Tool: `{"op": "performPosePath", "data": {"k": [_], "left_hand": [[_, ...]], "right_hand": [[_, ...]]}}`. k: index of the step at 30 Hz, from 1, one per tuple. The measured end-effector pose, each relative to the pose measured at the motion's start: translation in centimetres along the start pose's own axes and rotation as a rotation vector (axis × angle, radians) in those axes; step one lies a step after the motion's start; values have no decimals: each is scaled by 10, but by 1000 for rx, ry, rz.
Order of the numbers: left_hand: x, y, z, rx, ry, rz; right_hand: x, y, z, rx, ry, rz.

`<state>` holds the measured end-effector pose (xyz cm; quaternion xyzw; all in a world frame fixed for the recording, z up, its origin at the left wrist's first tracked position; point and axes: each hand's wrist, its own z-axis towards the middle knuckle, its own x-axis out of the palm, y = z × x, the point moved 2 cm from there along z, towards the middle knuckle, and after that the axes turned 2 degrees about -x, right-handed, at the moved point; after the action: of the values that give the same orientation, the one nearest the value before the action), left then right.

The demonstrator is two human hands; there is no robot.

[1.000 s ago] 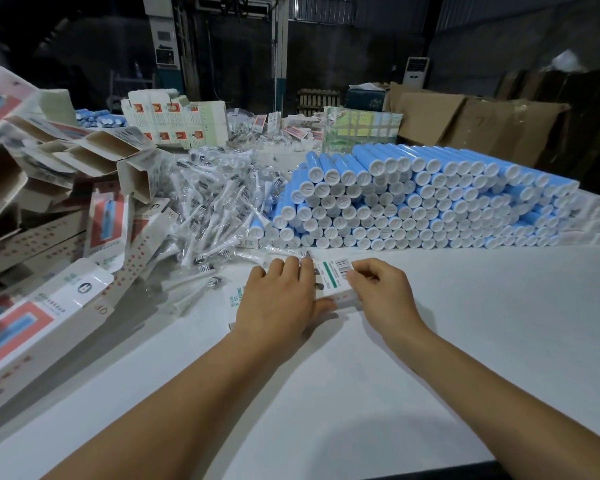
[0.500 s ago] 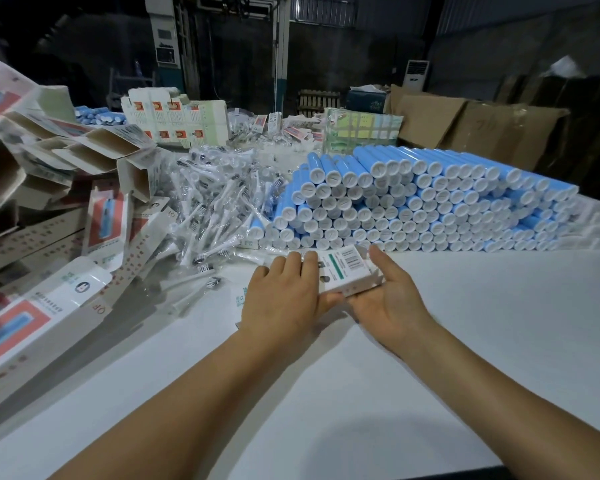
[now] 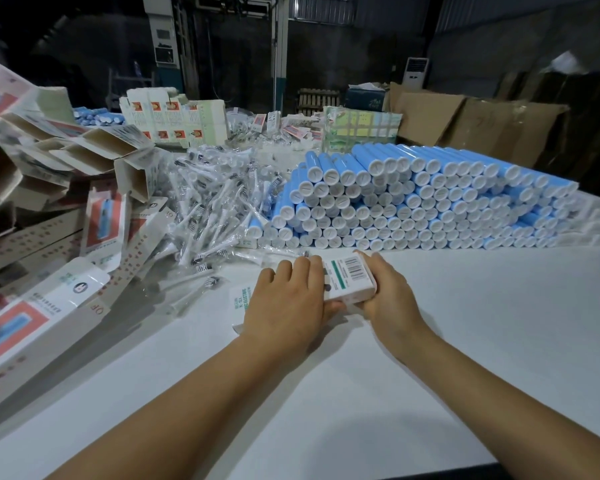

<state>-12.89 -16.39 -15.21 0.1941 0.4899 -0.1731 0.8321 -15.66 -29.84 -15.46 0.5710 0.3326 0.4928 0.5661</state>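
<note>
1. The box (image 3: pixel 349 277) is held between both hands low over the counter (image 3: pixel 499 323), just in front of the stack of blue tubes (image 3: pixel 430 202). I cannot tell whether its underside touches the surface.
2. The left hand (image 3: pixel 288 303) lies over the box's left half, with its fingers close together on top and the thumb tucked at the near edge. The right hand (image 3: pixel 392 296) wraps the right end, with its fingers curled round the far side.
3. The right-hand end flap is hidden under the palm. If it is not tucked in, whatever is inside could slide out as soon as that end is tipped or let go.
4. The box looks like thin card. Hard pressure from the left fingers could dent the top panel or crease the barcode label.
5. The tubes lie on their sides, stacked high, just beyond the knuckles. A forward nudge against the bottom row could set them rolling and bring down the front of the stack.
6. A printed sheet (image 3: pixel 239 299) lies partly under the left hand. Sliding the box sideways could drag or crumple it.
7. The bagged brush heads (image 3: pixel 215 209) spill close by on the left. A careless swing of the forearm could scatter them among the flat cartons (image 3: pixel 32 317).
</note>
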Motion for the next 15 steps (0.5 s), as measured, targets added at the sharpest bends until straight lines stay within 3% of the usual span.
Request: {"op": "performPosePath", "data": {"k": [2,8,15], "left_hand": [[-1,2,0,-27,-12,-2],[-3,4,-1,6,-245,-98],[-6,5,-2,21,-232,-95]], "right_hand": [[-1,2,3,73,43,182],[-4,3,3,-47,-28,202],[-5,3,3,-94,-39,138]]}}
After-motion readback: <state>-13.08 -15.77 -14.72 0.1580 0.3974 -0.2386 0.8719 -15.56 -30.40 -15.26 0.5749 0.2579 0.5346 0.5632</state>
